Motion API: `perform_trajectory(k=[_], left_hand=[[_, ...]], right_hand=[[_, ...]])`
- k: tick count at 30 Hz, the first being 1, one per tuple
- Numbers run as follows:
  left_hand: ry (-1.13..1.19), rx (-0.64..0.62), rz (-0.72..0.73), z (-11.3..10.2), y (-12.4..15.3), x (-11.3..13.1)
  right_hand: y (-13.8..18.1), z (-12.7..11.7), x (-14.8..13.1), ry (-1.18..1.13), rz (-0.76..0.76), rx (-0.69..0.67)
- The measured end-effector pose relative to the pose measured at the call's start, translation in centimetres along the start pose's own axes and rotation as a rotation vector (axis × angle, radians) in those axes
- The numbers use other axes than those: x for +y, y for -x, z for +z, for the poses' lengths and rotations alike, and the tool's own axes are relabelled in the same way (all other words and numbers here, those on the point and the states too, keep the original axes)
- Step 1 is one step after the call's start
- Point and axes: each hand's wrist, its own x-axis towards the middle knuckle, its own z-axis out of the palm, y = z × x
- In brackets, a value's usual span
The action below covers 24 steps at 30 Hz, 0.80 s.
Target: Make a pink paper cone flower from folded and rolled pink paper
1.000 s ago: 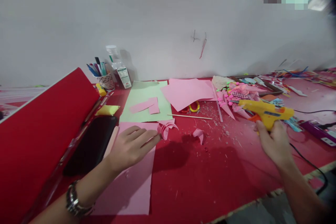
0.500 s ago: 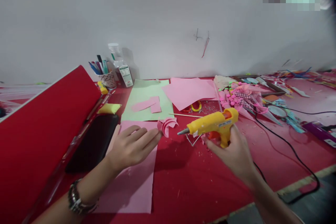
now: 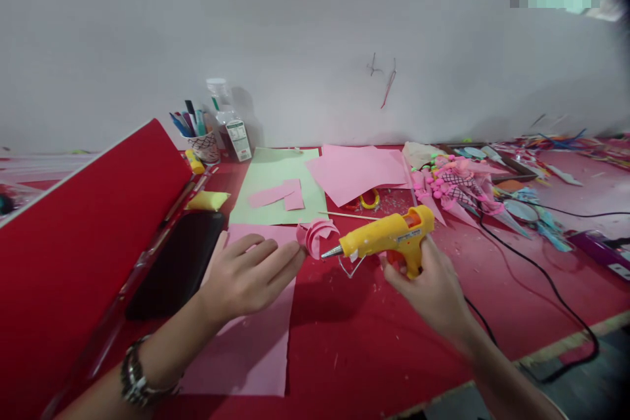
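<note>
**Glue gun brought up to the paper curl**

Since the earlier frames, the right hand (image 3: 433, 289) has carried the yellow hot glue gun (image 3: 388, 241) from the far right of the table leftward; its metal nozzle now sits just beside the rolled pink paper piece (image 3: 315, 235). The left hand (image 3: 251, 275) has barely shifted.

Right hand: closed around the gun's grip, with a finger at the orange trigger. Whether the trigger is pressed cannot be made out. The gun's wire stand hangs below the barrel, and its black cord (image 3: 536, 275) trails right across the red table (image 3: 374, 341) and over the near edge.

Left hand: fingers loosely extended and flat, resting on a pink paper sheet (image 3: 246, 348), fingertips touching or just short of the rolled piece; actual contact cannot be confirmed. A metal wristwatch (image 3: 135, 380) is on that wrist.

Surroundings: a green sheet (image 3: 275, 187) with pink offcuts lies beyond, beside a larger pink sheet (image 3: 357, 174) that partly covers yellow-handled scissors (image 3: 367, 199). A thin wooden stick (image 3: 349, 215) lies between these and the gun. A cup of pens (image 3: 201, 141) and a labelled bottle (image 3: 229, 125) stand against the white partition. A heap of pink craft pieces (image 3: 453, 187) at right is too cluttered to itemise. A red board (image 3: 83, 236) is cut off at left, a black object (image 3: 177, 262) beside it unidentifiable.
</note>
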Motion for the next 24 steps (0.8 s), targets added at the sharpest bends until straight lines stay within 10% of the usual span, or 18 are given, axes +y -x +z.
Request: perform_trajectory(k=[24], left_hand=[[-0.01, 0.001, 0.04, -0.52, -0.31, -0.12]], right_hand=[[-0.32, 0.14, 0.2, -0.007, -0.022, -0.018]])
